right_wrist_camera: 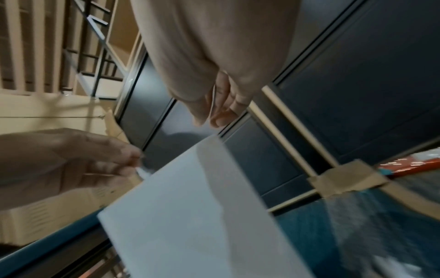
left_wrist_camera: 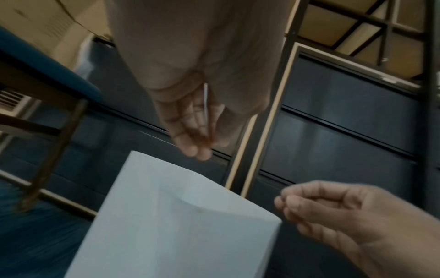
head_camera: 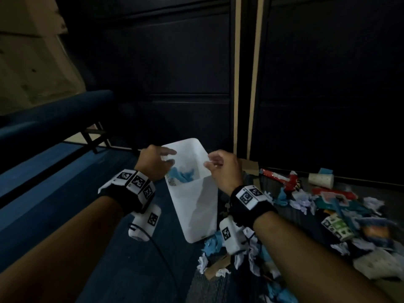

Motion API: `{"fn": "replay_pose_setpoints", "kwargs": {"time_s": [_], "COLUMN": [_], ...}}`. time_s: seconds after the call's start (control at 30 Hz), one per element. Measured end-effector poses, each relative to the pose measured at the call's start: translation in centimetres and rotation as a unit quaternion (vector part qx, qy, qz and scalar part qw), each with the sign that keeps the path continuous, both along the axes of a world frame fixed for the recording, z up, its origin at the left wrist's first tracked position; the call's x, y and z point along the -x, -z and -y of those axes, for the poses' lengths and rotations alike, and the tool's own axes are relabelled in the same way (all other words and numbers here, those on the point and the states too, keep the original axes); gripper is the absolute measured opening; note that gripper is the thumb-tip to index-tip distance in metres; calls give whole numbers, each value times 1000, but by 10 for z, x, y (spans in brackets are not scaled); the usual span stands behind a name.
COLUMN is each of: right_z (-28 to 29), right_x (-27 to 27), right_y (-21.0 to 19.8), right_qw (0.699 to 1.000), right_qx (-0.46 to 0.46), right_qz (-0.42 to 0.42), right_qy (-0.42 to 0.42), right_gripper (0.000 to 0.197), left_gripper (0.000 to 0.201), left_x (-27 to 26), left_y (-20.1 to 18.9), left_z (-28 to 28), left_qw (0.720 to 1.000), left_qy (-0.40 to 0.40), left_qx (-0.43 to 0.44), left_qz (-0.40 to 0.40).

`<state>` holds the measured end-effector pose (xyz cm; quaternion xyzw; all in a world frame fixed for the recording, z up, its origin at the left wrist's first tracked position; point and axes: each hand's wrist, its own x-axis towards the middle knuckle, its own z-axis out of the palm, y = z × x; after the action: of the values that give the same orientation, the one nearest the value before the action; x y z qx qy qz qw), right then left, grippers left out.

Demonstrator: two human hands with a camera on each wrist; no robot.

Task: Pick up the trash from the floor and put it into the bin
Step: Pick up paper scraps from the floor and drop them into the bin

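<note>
Both hands hover over the mouth of the white bin (head_camera: 192, 193), seemingly at the drop: the left hand (head_camera: 154, 162) loosely curled round a small pale scrap, the right hand (head_camera: 223, 169) pinching something thin and white that blur leaves unidentifiable. Blue scraps already lie in the bin, while the trash pile (head_camera: 317, 217) of crumpled paper, wrappers and a paper cup (head_camera: 321, 179) covers the floor to its right, running off frame.

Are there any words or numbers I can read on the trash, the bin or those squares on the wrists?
None can be read.
white bin: blank.
wrist bands: black-and-white square codes, no letters.
red wrapper: print too blurred.
paper cup: only dots.
green and white carton: print too small.
</note>
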<state>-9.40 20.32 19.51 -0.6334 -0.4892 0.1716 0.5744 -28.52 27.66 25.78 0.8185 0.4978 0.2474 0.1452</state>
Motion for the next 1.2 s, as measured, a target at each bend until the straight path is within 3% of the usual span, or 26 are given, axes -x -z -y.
{"fn": "replay_pose_setpoints", "kwargs": {"time_s": [0.1, 0.17, 0.27, 0.43, 0.57, 0.7, 0.8, 0.83, 0.97, 1.03, 1.1, 1.2], "right_z": [18, 35, 64, 99, 107, 108, 108, 108, 111, 111, 111, 113], "right_x": [-19, -34, -53, -66, -57, -43, -34, -31, -25, -23, -23, -26], "right_y": [9, 19, 43, 98, 141, 172, 192, 200, 220, 226, 229, 224], "right_qw": [999, 999, 998, 995, 983, 952, 919, 905, 844, 826, 832, 869], "right_qx": [-16, -6, 34, 84, 179, 263, 329, 351, 412, 421, 420, 402], "right_qz": [19, 14, 27, 38, 47, 133, 192, 214, 299, 325, 315, 246], "right_qy": [32, 48, 55, 40, -14, -81, -101, -108, -166, -187, -181, -153], "right_gripper": [6, 4, 5, 7, 12, 10, 10, 8, 34, 32, 21, 16], "left_gripper": [9, 11, 13, 13, 16, 33, 55, 58, 55, 61, 61, 52], "left_x": [-6, -18, -42, -68, -77, -79, -80, -80, -77, -77, -79, -79], "left_y": [-7, -7, 3, 41, 93, 153, 188, 198, 233, 245, 248, 244], "left_z": [9, 22, 46, 79, 87, 75, 63, 61, 53, 53, 60, 68], "left_qw": [997, 993, 985, 949, 927, 883, 850, 838, 795, 769, 762, 787], "left_qy": [36, 89, 168, 307, 323, 293, 285, 284, 288, 309, 329, 330], "left_qx": [-20, -11, -23, 2, 71, 131, 162, 166, 235, 271, 265, 236], "left_qz": [60, 76, 34, -77, -175, -343, -413, -435, -480, -489, -491, -465]}}
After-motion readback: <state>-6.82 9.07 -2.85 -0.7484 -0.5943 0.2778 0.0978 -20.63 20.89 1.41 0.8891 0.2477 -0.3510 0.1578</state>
